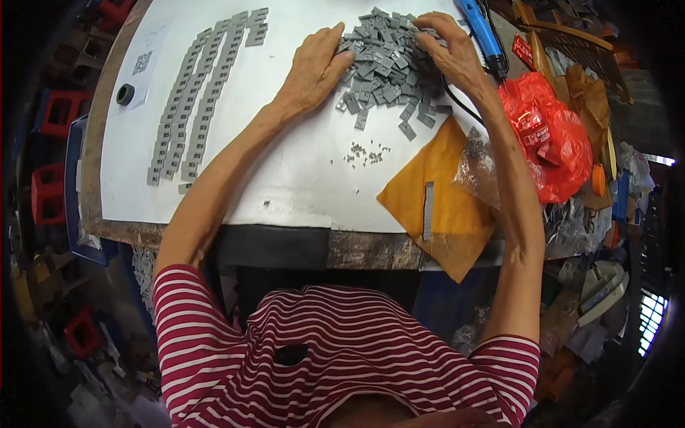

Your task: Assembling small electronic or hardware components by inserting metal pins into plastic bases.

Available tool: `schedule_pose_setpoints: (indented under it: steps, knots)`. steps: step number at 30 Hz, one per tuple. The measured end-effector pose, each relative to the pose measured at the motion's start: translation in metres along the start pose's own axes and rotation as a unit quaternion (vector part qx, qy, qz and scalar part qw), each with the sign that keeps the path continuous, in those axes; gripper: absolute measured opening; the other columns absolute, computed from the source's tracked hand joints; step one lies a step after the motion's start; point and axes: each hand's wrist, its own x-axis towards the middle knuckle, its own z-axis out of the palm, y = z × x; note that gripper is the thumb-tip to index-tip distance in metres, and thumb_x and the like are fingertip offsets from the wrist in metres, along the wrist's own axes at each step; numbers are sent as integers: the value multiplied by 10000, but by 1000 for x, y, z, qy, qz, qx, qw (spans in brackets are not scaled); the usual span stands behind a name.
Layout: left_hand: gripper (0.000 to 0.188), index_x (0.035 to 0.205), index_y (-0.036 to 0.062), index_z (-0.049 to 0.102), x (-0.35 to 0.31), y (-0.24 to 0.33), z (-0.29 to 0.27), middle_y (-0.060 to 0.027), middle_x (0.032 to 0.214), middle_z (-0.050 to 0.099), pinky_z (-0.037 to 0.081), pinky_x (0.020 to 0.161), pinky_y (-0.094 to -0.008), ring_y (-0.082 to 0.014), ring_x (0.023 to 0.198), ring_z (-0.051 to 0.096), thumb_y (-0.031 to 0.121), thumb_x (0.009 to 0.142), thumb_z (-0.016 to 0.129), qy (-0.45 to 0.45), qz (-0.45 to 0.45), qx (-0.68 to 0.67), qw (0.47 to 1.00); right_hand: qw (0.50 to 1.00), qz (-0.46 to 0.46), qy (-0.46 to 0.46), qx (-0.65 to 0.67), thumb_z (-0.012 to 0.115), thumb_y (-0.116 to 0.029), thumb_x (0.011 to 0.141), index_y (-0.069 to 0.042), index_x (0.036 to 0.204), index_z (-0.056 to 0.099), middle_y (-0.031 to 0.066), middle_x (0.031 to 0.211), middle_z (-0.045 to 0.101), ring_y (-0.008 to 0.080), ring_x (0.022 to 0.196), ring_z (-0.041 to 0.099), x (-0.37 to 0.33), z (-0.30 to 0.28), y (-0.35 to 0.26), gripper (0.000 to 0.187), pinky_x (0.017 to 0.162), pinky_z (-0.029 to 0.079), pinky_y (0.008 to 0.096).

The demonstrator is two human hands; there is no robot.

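Observation:
A heap of small grey rectangular pieces [385,60] lies at the far middle of the white-topped table. My left hand [312,71] rests against its left side, thumb apart from the fingers. At the right side, my right hand [458,58] reaches over the edge of the heap with its fingers spread and slightly bent. Neither hand visibly grips a piece. Nearer to me lies a loose scatter of tiny screws [365,154]. On the left, similar grey pieces stand in long curved rows [208,100].
A blue electric screwdriver [479,27] with a black cable lies beyond my right hand. Right of my right forearm is a red plastic bag [564,153]. An orange-brown sheet [449,182] overhangs the front edge. A black ring [125,94] sits far left.

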Motion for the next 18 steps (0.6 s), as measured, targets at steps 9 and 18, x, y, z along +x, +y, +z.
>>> schedule_pose_setpoints:
  steps: [9,18]
  knots:
    - [623,1266,41,404,-23,3,10,-202,1246,405,368,937,-390,-350,1125,422,408,797,590,21,90,64,994,993,99,35,50,556,23,776,3,985,571,135,994,576,273,935,574,-114,-52,-138,210,797,444,311]
    - [495,1073,68,531,-28,18,27,-219,1138,439,346,887,-446,-383,1014,432,234,626,665,164,269,-46,948,967,222,96,86,546,87,772,42,900,569,142,901,580,244,813,587,-224,-31,-203,137,700,457,277]
